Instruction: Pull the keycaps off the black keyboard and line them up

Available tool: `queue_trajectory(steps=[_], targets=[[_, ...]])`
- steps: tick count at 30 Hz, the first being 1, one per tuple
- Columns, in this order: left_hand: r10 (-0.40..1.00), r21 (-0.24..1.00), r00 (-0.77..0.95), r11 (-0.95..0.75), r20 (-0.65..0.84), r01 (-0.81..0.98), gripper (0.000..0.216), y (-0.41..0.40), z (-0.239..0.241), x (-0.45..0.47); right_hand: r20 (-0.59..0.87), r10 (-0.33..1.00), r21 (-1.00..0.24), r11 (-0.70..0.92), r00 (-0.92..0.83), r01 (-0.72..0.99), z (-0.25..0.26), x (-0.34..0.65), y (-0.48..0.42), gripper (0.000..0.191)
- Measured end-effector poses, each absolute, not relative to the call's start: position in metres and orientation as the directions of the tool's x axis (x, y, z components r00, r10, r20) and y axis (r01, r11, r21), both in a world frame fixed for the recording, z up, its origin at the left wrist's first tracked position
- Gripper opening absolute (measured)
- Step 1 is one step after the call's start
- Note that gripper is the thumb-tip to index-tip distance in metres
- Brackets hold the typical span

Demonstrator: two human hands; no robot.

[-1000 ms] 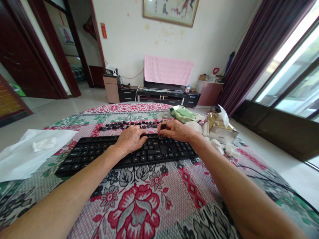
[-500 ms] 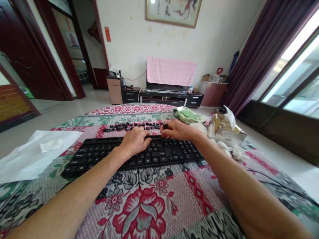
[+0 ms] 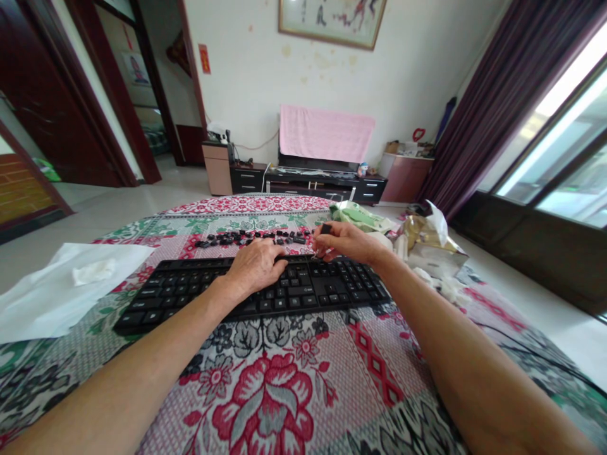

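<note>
A black keyboard [image 3: 190, 294] lies across a table covered with a flowered cloth [image 3: 265, 404]. My left hand [image 3: 256, 265] rests palm down on the keyboard's upper rows, fingers lightly curled and pressing on it. My right hand [image 3: 348, 243] is raised a little above the keyboard's far edge and pinches a small black keycap [image 3: 326, 229] between thumb and fingers. Behind the keyboard a row of several loose black keycaps [image 3: 251, 239] lies on the cloth.
A white sheet with a crumpled tissue [image 3: 92, 272] lies at the left. To the right are a green packet [image 3: 358, 218], a torn gold-and-white wrapper [image 3: 429, 243] and white scraps [image 3: 443, 287]. A dark cable [image 3: 531, 360] runs off right.
My right hand has lifted up and to the right off the keyboard's far edge, still pinching the keycap. My left hand stays on the keys.
</note>
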State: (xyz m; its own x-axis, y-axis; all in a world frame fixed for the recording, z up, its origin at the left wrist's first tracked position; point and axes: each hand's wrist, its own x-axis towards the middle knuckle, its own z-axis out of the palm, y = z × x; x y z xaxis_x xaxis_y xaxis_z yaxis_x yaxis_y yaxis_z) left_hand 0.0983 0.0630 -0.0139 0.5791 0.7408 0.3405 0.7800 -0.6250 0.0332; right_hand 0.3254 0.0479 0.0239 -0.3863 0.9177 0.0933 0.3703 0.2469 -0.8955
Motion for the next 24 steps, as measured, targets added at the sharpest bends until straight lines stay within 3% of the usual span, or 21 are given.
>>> queue_trajectory(steps=[6,16,24], targets=[[0.737,0.064,0.573,-0.632,0.357,0.773,0.027,0.065,-0.014,0.097,0.112,0.925,-0.898,0.251,-0.363,0.362,0.022,0.320,0.046,0.020],[0.652,0.295,0.606,-0.753,0.455,0.589,0.027,0.059,-0.014,0.108,0.262,0.887,-0.886,0.377,-0.380,0.270,0.014,0.294,0.049,0.015],[0.691,0.316,0.550,-0.713,0.468,0.626,0.028,0.060,-0.014,0.109,0.413,0.859,-0.830,0.492,-0.304,0.262,0.020,0.276,0.037,0.016]])
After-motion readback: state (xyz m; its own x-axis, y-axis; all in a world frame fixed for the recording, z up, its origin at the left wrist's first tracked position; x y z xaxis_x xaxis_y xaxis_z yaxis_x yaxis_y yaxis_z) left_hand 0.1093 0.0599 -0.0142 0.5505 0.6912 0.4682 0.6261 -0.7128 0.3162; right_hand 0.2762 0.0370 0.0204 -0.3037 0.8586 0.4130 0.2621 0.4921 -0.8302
